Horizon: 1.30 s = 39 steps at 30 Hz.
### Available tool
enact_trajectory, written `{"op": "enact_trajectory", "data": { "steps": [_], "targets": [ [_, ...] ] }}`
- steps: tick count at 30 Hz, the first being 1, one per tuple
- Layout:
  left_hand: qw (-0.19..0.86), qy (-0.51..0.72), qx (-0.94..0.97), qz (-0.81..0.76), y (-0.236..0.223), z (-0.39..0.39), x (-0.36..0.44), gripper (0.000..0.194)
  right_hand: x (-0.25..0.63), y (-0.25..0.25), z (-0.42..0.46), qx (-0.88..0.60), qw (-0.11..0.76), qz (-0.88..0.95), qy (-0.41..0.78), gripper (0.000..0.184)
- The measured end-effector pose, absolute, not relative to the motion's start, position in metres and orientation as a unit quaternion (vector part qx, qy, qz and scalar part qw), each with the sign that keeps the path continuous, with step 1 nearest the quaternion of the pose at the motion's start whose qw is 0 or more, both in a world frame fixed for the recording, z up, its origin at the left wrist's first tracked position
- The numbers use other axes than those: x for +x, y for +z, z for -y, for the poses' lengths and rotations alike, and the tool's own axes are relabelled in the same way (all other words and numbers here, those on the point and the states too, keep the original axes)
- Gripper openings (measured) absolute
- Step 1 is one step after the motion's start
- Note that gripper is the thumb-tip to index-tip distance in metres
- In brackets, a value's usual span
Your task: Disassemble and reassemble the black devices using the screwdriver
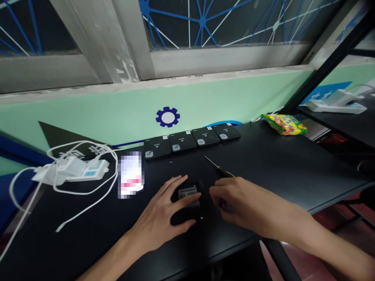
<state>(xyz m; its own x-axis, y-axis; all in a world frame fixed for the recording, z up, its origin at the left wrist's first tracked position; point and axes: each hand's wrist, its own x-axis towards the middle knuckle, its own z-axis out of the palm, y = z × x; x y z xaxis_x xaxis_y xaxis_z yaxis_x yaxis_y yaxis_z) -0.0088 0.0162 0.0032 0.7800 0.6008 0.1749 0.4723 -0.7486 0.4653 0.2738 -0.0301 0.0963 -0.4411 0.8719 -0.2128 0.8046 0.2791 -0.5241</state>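
on a black table (272, 171), the left hand (166, 207) spreads its fingers over a black device (185, 214) with a pale label (187, 191), near the front edge. the right hand (231, 195), apart from the left, is curled just beside the device; whether it grips anything cannot be told. beyond it, a screwdriver (218, 167) points toward four flat black boxes (181, 142) along the wall. a phone (130, 175) glows left of the hands.
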Motion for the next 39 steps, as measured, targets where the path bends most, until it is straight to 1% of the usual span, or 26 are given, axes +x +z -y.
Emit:
{"op": "enact_trajectory", "data": {
  "steps": [3, 5, 10, 14, 17, 20, 23, 27, 31, 39],
  "targets": [
    [0.198, 0.153, 0.923, -0.294, 0.006, -0.014, -0.008, 0.081, 0.280, 0.083, 0.040, -0.567, 0.069, 0.759, 0.315, 0.019],
    [0.191, 0.155, 0.923, -0.296, 0.005, -0.012, -0.008, 0.084, 0.284, 0.067, 0.053, -0.580, 0.097, 0.744, 0.317, 0.010],
    [0.167, 0.153, 0.927, -0.300, 0.000, -0.008, -0.008, 0.077, 0.278, 0.030, 0.082, -0.575, 0.138, 0.703, 0.395, 0.025],
    [0.170, 0.147, 0.926, -0.302, 0.000, -0.007, -0.008, 0.074, 0.266, 0.013, 0.093, -0.578, 0.185, 0.686, 0.401, 0.032],
    [0.185, 0.148, 0.924, -0.301, 0.003, -0.006, -0.008, 0.076, 0.261, 0.004, 0.098, -0.571, 0.229, 0.682, 0.396, 0.033],
    [0.194, 0.159, 0.922, -0.293, 0.002, -0.007, -0.008, 0.078, 0.258, -0.004, 0.104, -0.555, 0.271, 0.689, 0.380, 0.029],
    [0.176, 0.167, 0.928, -0.284, -0.001, -0.006, -0.009, 0.075, 0.255, -0.011, 0.109, -0.551, 0.299, 0.697, 0.348, 0.025],
    [0.138, 0.164, 0.937, -0.275, -0.005, -0.004, -0.009, 0.076, 0.252, -0.015, 0.111, -0.545, 0.314, 0.711, 0.314, 0.024],
    [0.132, 0.161, 0.942, -0.265, -0.005, -0.004, -0.010, 0.074, 0.254, -0.015, 0.110, -0.555, 0.308, 0.716, 0.292, 0.025],
    [0.157, 0.176, 0.935, -0.266, -0.010, -0.007, -0.013, 0.076, 0.255, -0.013, 0.106, -0.561, 0.275, 0.707, 0.332, 0.031]
  ]
}}
